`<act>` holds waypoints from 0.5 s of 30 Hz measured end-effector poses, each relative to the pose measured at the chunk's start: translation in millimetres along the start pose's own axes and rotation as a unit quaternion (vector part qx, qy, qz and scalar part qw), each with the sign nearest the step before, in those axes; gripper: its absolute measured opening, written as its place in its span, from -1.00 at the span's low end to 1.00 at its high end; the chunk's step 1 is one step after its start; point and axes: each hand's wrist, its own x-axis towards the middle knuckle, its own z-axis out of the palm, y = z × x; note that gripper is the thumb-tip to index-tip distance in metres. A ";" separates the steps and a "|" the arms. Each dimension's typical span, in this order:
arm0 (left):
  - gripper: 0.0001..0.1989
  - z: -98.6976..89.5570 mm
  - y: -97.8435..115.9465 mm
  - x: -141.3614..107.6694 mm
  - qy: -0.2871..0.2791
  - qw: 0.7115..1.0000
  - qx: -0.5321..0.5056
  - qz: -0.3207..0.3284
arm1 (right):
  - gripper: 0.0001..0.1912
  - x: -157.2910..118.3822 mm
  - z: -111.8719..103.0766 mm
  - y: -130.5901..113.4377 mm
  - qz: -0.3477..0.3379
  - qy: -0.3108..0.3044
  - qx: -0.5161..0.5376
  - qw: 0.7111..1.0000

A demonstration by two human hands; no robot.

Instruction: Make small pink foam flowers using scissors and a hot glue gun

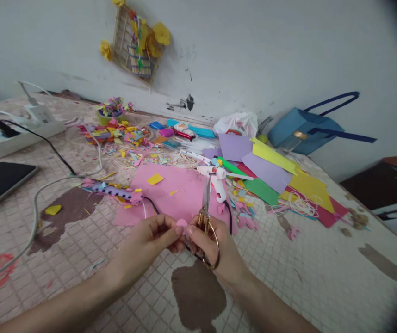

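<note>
A small round pink piece (182, 224), foam or paper, is pinched at the fingertips of my left hand (158, 233). My right hand (215, 240) grips a pair of scissors (206, 203) with gold handles, blades pointing away from me. Its thumb and finger also touch the right side of the pink piece. Just beyond my hands lies a pink sheet (164, 185) with yellow scraps on it. On its right part rests a white glue gun (217, 182). A purple decorated strip (111, 190) with dark dots lies left of my hands.
Coloured sheets (268, 169) and white string (297, 203) lie to the right, near a blue bag (304, 129). Scraps (125, 134) are heaped at the back left by a full bowl (108, 119). A phone (2, 182), a power strip (21, 138) and cables occupy the left.
</note>
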 end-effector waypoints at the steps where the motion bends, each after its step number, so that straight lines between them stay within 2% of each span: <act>1: -0.80 0.0 0.5 -0.4 0.004 1.000 0.005 0.004 | -0.76 -0.3 -0.1 0.1 -0.002 -0.001 0.006 1.000; 7: -0.80 -1.9 2.2 -0.2 -0.004 1.000 0.002 0.015 | -0.71 -0.7 -2.0 0.8 0.012 -0.020 0.071 0.997; 15: -0.80 -3.7 -1.9 0.4 -0.018 1.000 0.022 0.014 | -0.77 2.0 -4.3 0.4 -0.002 -0.016 -0.011 1.000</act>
